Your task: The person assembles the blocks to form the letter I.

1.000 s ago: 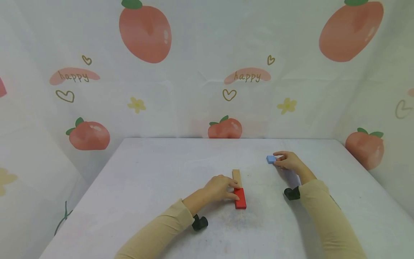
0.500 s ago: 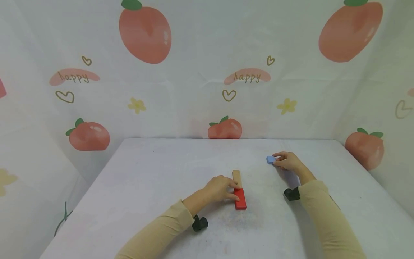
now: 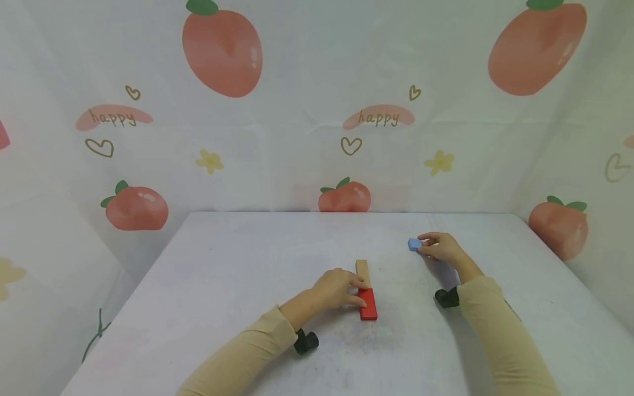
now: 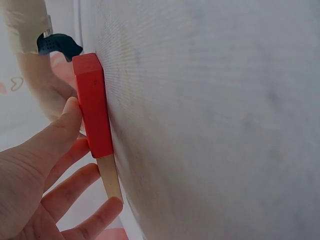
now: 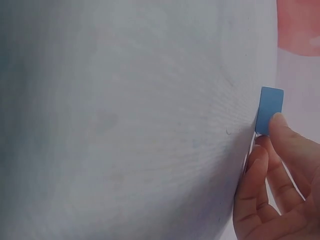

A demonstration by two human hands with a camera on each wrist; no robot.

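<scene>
In the head view a red block (image 3: 369,312) lies lengthwise on the table, its far end meeting a plain wooden block (image 3: 362,268) in line with it. My left hand (image 3: 333,289) holds the red block between thumb and index finger. The left wrist view has the thumb on the red block's (image 4: 94,115) face, while another fingertip reaches the wooden block (image 4: 110,180). Farther off to the right, my right hand (image 3: 444,248) pinches a small blue block (image 3: 413,245) at its right side. In the right wrist view the thumb presses the blue block (image 5: 270,102); fingers are curled below it.
All the blocks are on a pale table (image 3: 257,275). Behind it hangs a white cloth (image 3: 297,71) printed with peaches and hearts. Black wrist mounts (image 3: 306,342) hang under both sleeves. A thin green cord (image 3: 100,330) shows at the left.
</scene>
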